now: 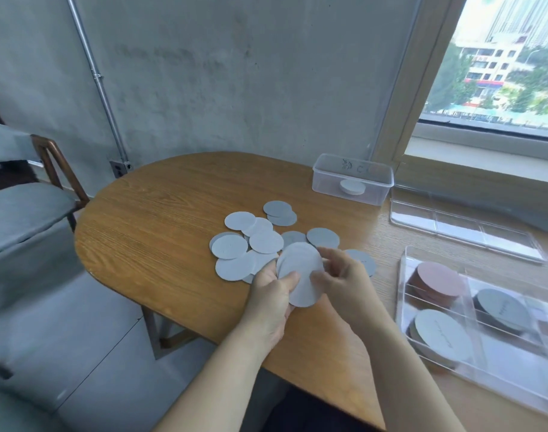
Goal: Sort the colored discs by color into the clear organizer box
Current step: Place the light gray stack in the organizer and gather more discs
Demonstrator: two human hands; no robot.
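Fingers [289,277] of the left hand [274,294] curl round the lower left edge of a small stack of pale discs [300,269], thumb pressed on its top face, while the right hand [344,285] pinches the stack's right edge between thumb and curled fingertips. The stack is held tilted just above the counter [160,219], between the two hands, at the near edge of the loose discs [250,241], which lie spread and overlapping on the wood, some pale grey, some darker. To the right, apart from the hands, the clear organizer box [515,378] sits open: a pinkish-brown pile [437,282] in its far left compartment, a pale disc [442,335] topping a pile in the near left one, a grey disc [500,307] in the compartment beside them. Beyond it lies a clear divided tray [462,226], and a small clear tub [378,191] holds a white round piece [352,186].
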